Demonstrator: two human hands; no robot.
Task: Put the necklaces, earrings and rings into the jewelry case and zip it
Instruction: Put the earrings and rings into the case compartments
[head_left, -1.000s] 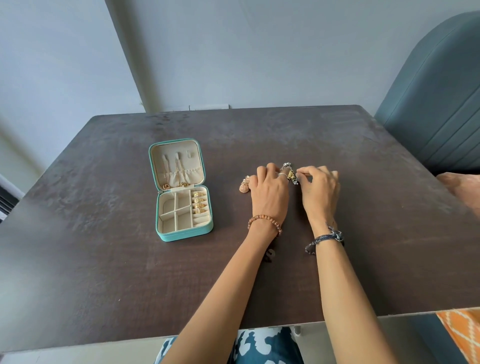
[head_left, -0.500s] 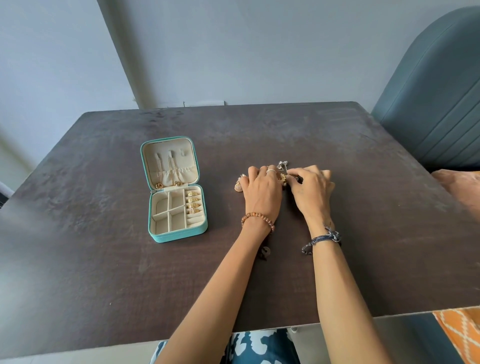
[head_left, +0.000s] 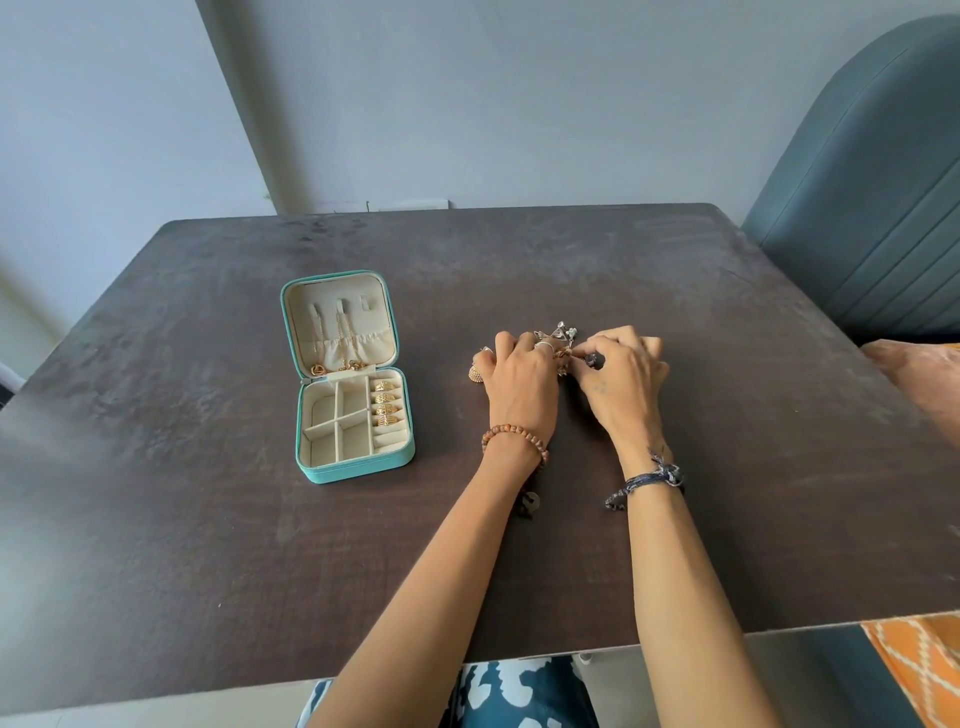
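A teal jewelry case (head_left: 311, 470) lies open on the dark table (head_left: 208, 545), lid up. Gold necklaces (head_left: 340, 364) hang in the lid, and several gold rings (head_left: 387, 402) sit in the right-hand slots. To its right, a small heap of silver and gold earrings (head_left: 558, 332) lies on the table. My left hand (head_left: 522, 384) rests over the heap's left side, fingers curled on the pieces. A gold earring (head_left: 475, 373) lies at its left edge. My right hand (head_left: 621, 379) pinches a small piece from the heap between thumb and forefinger.
A grey-blue padded chair back (head_left: 857, 208) stands at the right of the table. An orange patterned cloth (head_left: 919, 670) shows at the lower right. The table's near edge (head_left: 519, 660) runs just above my lap.
Both hands have stayed over the earring heap, with small finger movements. My right hand's pinch has shifted slightly. The camera has tilted a little.
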